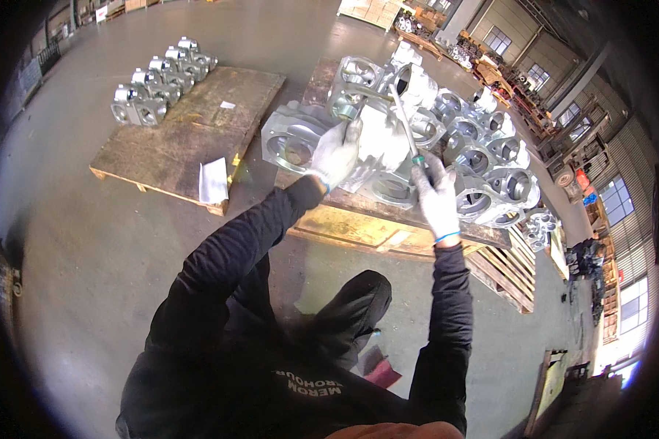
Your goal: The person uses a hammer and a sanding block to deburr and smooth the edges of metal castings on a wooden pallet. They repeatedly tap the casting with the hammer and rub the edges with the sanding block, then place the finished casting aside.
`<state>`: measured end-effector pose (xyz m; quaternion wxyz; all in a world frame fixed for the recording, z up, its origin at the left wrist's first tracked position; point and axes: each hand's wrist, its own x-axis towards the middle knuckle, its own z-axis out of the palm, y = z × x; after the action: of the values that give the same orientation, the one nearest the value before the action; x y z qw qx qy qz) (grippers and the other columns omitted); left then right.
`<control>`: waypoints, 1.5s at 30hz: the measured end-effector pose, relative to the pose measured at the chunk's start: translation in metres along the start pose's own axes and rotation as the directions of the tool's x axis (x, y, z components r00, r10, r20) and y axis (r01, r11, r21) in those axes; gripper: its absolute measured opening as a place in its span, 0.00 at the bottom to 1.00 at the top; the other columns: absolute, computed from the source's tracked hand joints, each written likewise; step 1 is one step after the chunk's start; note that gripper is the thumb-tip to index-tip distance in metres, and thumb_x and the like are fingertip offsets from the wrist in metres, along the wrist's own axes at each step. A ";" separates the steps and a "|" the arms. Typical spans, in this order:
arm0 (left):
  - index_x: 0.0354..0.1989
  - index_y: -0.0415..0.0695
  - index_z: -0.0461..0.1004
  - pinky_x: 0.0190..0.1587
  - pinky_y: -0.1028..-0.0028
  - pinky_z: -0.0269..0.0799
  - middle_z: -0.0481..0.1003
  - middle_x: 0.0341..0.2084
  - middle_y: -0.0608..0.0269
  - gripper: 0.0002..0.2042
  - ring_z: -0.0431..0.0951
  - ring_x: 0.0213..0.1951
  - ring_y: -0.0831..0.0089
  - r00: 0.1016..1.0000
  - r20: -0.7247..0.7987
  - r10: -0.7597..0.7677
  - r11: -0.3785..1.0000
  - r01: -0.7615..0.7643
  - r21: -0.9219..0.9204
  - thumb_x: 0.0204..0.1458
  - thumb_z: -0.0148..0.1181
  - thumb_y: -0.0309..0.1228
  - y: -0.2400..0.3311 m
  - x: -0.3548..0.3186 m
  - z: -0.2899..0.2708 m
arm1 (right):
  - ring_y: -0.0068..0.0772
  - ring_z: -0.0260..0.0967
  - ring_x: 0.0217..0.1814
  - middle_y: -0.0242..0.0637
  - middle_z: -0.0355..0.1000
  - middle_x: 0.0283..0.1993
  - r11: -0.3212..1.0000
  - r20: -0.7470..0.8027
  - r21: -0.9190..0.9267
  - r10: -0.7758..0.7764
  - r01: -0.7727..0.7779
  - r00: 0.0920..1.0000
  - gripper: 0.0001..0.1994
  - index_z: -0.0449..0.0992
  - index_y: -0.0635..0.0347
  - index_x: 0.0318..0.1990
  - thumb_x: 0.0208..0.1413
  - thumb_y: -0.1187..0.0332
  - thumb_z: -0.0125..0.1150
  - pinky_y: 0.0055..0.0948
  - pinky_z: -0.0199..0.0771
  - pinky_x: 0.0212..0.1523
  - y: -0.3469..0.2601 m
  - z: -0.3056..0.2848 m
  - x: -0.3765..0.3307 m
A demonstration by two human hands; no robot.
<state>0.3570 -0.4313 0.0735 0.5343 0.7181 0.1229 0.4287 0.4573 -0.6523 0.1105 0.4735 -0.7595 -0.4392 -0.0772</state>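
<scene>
A: Step?
B: My left hand (337, 155) braces the metal casting (377, 139) on the pallet (359, 228); right hand (436, 196) grips the rod tool (403, 121) clenched, working it.
A: Next?
B: Probably steadier pressure.

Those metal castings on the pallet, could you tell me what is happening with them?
A person in white gloves bends over a wooden pallet stacked with grey metal castings. The left hand steadies one casting, while the right hand grips a slim rod-like tool laid against it. More castings sit on a second pallet.
</scene>
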 end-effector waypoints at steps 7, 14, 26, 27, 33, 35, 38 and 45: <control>0.46 0.33 0.72 0.39 0.59 0.72 0.76 0.28 0.43 0.21 0.77 0.33 0.53 0.999 0.034 0.019 0.997 -0.017 -0.082 0.70 0.43 0.43 0.028 -0.103 -0.025 | 0.27 0.75 0.41 0.44 0.80 0.42 0.905 0.619 -0.397 0.141 0.153 0.772 0.21 0.72 0.59 0.65 0.69 0.61 0.55 0.29 0.73 0.46 -0.080 -0.061 0.063; 0.42 0.37 0.71 0.42 0.55 0.71 0.73 0.33 0.43 0.18 0.75 0.39 0.45 0.995 -0.066 0.080 0.993 -0.073 0.092 0.66 0.47 0.43 0.010 -0.179 -0.029 | 0.35 0.73 0.28 0.45 0.77 0.29 0.793 0.852 -0.399 0.135 0.460 0.506 0.19 0.77 0.56 0.61 0.65 0.64 0.55 0.36 0.73 0.35 -0.149 -0.016 0.076; 0.39 0.39 0.70 0.45 0.51 0.70 0.74 0.35 0.44 0.19 0.74 0.41 0.40 0.993 0.121 0.015 0.997 -0.024 0.072 0.67 0.45 0.46 -0.010 -0.213 -0.044 | 0.43 0.77 0.28 0.45 0.78 0.28 0.585 0.879 -0.477 0.320 0.656 0.354 0.17 0.81 0.44 0.57 0.63 0.60 0.57 0.41 0.76 0.36 -0.215 0.029 0.063; 0.39 0.40 0.70 0.46 0.51 0.70 0.74 0.35 0.45 0.19 0.74 0.41 0.40 0.991 0.134 0.019 0.997 -0.029 0.071 0.67 0.44 0.45 -0.011 -0.215 -0.045 | 0.51 0.78 0.35 0.50 0.79 0.33 0.562 0.872 -0.489 0.313 0.667 0.376 0.15 0.85 0.52 0.46 0.59 0.63 0.54 0.45 0.77 0.40 -0.214 0.033 0.060; 0.38 0.42 0.70 0.45 0.53 0.71 0.74 0.35 0.50 0.16 0.75 0.39 0.44 0.993 0.095 0.070 0.995 -0.076 0.065 0.66 0.46 0.44 -0.016 -0.220 -0.045 | 0.42 0.79 0.29 0.45 0.78 0.28 0.521 0.846 -0.531 0.375 0.668 0.379 0.13 0.84 0.46 0.48 0.62 0.63 0.54 0.41 0.78 0.36 -0.229 0.027 0.053; 0.38 0.43 0.70 0.45 0.53 0.71 0.74 0.36 0.50 0.16 0.75 0.39 0.44 0.993 0.099 0.062 0.994 -0.070 0.078 0.67 0.46 0.44 -0.017 -0.221 -0.044 | 0.44 0.77 0.27 0.46 0.78 0.28 0.506 0.849 -0.527 0.348 0.683 0.397 0.16 0.84 0.41 0.53 0.61 0.64 0.55 0.41 0.76 0.33 -0.224 0.031 0.048; 0.38 0.43 0.70 0.45 0.53 0.71 0.74 0.36 0.51 0.16 0.74 0.39 0.44 0.992 0.102 0.075 0.994 -0.083 0.071 0.66 0.47 0.44 -0.020 -0.222 -0.044 | 0.46 0.77 0.27 0.48 0.77 0.27 0.485 0.859 -0.512 0.315 0.709 0.404 0.17 0.82 0.38 0.55 0.62 0.64 0.53 0.41 0.76 0.33 -0.221 0.037 0.039; 0.42 0.39 0.68 0.43 0.50 0.70 0.73 0.35 0.44 0.15 0.73 0.39 0.39 0.989 0.097 0.114 0.989 -0.122 0.087 0.65 0.47 0.41 -0.027 -0.225 -0.041 | 0.42 0.75 0.23 0.46 0.75 0.23 0.515 0.849 -0.525 0.257 0.678 0.462 0.16 0.83 0.42 0.55 0.60 0.67 0.58 0.42 0.75 0.31 -0.233 0.025 0.018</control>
<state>0.1982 -0.5359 -0.0564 0.4791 0.7671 0.0752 0.4199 0.2885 -0.5828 0.2581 -0.2484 -0.7387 -0.6249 0.0461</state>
